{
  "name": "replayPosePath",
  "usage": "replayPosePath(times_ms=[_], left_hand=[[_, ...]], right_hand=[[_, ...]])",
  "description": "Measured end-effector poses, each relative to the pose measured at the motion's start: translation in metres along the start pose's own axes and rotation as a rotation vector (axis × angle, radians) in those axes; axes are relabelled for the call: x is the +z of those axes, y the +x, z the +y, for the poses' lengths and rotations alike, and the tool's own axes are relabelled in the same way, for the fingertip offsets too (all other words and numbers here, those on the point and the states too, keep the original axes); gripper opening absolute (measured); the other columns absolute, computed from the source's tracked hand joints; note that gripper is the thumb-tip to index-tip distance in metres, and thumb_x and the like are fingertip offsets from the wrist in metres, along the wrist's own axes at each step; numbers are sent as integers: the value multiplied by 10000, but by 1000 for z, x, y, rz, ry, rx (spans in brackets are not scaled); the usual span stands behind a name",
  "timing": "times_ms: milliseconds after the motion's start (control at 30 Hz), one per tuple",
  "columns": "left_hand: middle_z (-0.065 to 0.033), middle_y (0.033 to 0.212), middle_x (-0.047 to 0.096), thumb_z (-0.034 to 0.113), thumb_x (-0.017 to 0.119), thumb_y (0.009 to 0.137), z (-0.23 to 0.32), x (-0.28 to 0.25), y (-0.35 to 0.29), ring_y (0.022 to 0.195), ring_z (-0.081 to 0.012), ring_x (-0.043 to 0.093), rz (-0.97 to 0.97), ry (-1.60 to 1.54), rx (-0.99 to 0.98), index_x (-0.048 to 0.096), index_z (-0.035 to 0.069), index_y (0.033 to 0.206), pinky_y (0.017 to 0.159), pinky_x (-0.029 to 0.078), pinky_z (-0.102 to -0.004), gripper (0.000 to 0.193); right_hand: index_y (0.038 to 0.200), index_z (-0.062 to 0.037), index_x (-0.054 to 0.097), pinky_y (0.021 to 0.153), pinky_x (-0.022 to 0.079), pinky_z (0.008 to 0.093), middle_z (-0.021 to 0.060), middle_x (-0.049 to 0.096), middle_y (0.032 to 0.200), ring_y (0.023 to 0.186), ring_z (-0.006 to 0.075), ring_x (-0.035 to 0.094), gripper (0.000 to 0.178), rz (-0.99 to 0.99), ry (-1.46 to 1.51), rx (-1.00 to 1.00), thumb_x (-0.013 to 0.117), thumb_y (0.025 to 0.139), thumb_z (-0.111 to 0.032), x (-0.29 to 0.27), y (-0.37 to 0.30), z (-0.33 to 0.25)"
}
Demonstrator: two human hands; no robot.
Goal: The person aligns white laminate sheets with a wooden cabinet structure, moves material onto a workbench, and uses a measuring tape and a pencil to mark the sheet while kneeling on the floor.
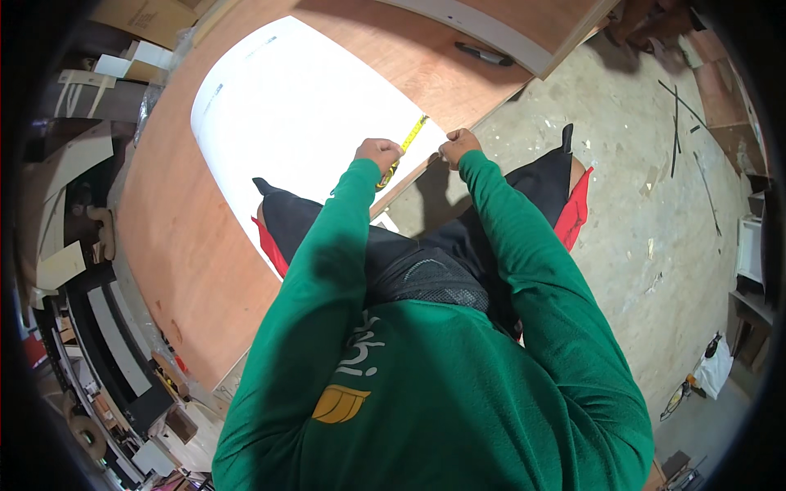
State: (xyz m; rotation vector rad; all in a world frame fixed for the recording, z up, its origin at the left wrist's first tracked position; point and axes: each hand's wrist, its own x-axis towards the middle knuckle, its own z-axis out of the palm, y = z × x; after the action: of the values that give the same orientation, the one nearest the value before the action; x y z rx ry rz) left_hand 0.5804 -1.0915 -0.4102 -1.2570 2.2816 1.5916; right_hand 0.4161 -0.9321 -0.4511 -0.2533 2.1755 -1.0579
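Observation:
A large white sheet [295,98] lies on a brown wooden board, its far left end curving. My left hand [378,153] is closed around a yellow tape measure [388,174] over the sheet's right part. Its yellow blade [415,131] reaches from that hand toward the sheet's right edge. My right hand [461,148] sits just right of the sheet's near right corner, fingers pinched together. Whatever is between those fingers, if anything, is too small to make out. Both green-sleeved forearms come up from below.
The wooden board [168,237] ends beside my right hand, with concrete floor [630,213] beyond. A dark, knife-like tool [483,54] lies near a raised wooden panel [512,29]. Boards and offcuts crowd the left side. Thin dark strips [676,131] and a white bag [715,367] are on the right.

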Motion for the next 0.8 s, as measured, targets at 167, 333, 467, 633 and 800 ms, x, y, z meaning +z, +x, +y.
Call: replayPosePath(times_ms=[167,333,467,633,800], left_hand=[[-88,796,737,217,762,837,-5,-3,3,703,-160,676,-28,63,2,791,71,961,697,548,-324,194],[-104,803,737,246,779,820,8,5,5,725,-175,694,37,212,74,755,67,914,724,555,-345,203],[-102,827,740,249,779,815,1,0,5,762,-191,703,-6,155,21,734,64,887,748,557,-347,203],[-114,860,752,249,780,808,10,-2,-2,817,-226,719,8,213,63,751,96,889,798,561,-365,176],[-97,868,759,254,784,799,26,1,3,829,-229,723,-59,316,-1,760,113,874,819,561,-368,162]], right_hand=[[1031,-6,643,673,579,396,126,699,905,810,245,697,305,-255,114,232,704,786,-176,-5,1,-13],[1021,-5,623,789,575,380,170,716,924,862,292,719,299,70,-300,-127,691,775,-162,4,-1,9],[1130,-33,658,836,561,366,164,729,952,894,288,721,398,97,-164,-120,704,760,-172,1,-9,3],[1092,-34,691,821,558,345,140,744,975,874,254,722,337,53,-140,-133,683,773,-141,-2,-5,8],[1077,-46,693,563,532,286,79,710,825,672,146,680,262,-40,38,-115,668,816,-45,-7,20,26]])
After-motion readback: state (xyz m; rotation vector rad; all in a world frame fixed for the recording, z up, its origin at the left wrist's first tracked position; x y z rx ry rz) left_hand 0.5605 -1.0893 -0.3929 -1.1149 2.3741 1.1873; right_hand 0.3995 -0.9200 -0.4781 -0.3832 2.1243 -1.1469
